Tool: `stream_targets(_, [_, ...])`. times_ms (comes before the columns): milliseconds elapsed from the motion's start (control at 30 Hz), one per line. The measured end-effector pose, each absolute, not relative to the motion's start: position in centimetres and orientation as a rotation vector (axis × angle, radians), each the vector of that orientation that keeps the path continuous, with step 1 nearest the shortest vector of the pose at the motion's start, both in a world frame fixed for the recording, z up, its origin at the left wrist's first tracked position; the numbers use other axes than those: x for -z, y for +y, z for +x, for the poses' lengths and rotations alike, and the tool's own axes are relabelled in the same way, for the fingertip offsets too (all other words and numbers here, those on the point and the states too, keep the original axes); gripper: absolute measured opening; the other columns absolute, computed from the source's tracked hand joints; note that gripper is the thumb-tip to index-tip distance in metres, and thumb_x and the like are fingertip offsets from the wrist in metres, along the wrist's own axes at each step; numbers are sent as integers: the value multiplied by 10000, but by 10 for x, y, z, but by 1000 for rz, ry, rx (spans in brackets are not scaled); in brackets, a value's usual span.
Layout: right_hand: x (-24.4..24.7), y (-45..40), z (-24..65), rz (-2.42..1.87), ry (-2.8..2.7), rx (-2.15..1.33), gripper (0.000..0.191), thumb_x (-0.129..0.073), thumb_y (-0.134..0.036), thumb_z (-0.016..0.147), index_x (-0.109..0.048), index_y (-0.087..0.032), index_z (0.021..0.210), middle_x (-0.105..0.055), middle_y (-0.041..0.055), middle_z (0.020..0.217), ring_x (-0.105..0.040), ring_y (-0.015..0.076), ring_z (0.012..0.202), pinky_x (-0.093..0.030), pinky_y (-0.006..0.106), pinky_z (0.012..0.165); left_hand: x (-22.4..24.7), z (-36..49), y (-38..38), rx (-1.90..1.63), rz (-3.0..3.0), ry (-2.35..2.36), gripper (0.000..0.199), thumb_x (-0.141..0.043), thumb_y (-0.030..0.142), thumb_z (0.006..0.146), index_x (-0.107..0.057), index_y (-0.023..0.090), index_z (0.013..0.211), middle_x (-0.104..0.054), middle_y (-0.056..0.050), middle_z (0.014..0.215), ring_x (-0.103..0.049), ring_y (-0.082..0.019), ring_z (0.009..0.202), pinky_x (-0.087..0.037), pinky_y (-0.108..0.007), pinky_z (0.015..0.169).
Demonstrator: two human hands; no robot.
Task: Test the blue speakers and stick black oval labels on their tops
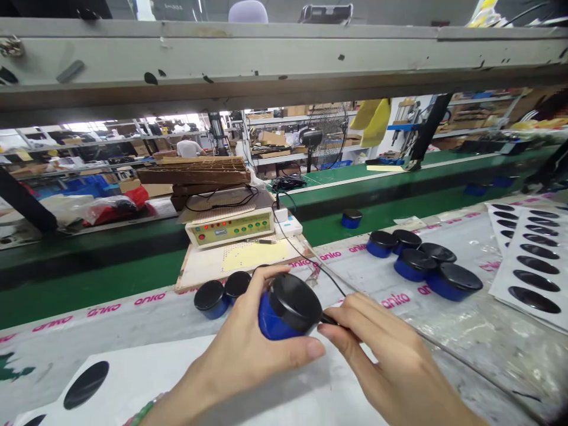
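My left hand (248,343) is wrapped round a blue round container with a black top (295,305), held tilted above the bench. Close to its right side, my right hand (381,349) pinches the end of a small black piece (329,318) attached to a thin black cable. The tip of that piece is at the container's edge; whether the two touch is hard to tell. Behind my left hand stand similar blue-and-black containers (210,299), one partly hidden by my fingers. White paper (142,378) with black oval stickers lies below on the left.
Several more containers (453,281) stand at the right, beside sticker sheets (535,254). A control box (231,228) with red lights sits on a board at the back. Beyond runs a green belt (355,201) carrying another container (352,218). A beam (284,59) crosses above.
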State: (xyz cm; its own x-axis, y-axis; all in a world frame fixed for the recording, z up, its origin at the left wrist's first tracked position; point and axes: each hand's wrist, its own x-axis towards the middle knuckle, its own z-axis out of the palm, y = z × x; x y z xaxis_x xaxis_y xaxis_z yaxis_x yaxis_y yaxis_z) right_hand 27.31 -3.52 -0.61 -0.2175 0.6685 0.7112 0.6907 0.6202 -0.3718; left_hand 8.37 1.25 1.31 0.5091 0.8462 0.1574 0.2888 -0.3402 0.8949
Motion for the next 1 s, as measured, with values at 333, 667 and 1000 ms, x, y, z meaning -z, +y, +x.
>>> stream_targets(333, [55, -32, 260, -968, -1673, -168, 252, -464, -134, 911, -566, -229, 1120, -632, 62, 939, -639, 209, 881, -540, 262, 748, -2, 91, -4, -1444, 3025, 490, 401, -520, 155, 890, -537, 226, 1284, -638, -79, 1018, -475, -264, 1264, -432, -422, 1059])
stream_targets(667, [63, -33, 254, -975, -1633, -57, 312, -407, -159, 931, -558, -230, 1195, -656, 84, 952, -664, 233, 874, -555, 284, 670, -15, 86, -6, -1185, 3150, 479, 272, -550, 139, 879, -621, 274, 1105, -662, -17, 825, -703, -215, 828, -406, -477, 1054])
stream_targets(1000, [52, -36, 268, -928, -1795, 0, 167, -415, -195, 969, -565, -209, 898, -550, 7, 657, -584, 156, 609, -464, 245, 524, -24, 84, -6, -1269, 3191, 492, 250, -553, 102, 854, -610, 239, 1056, -607, -21, 832, -667, -175, 835, -481, -399, 985])
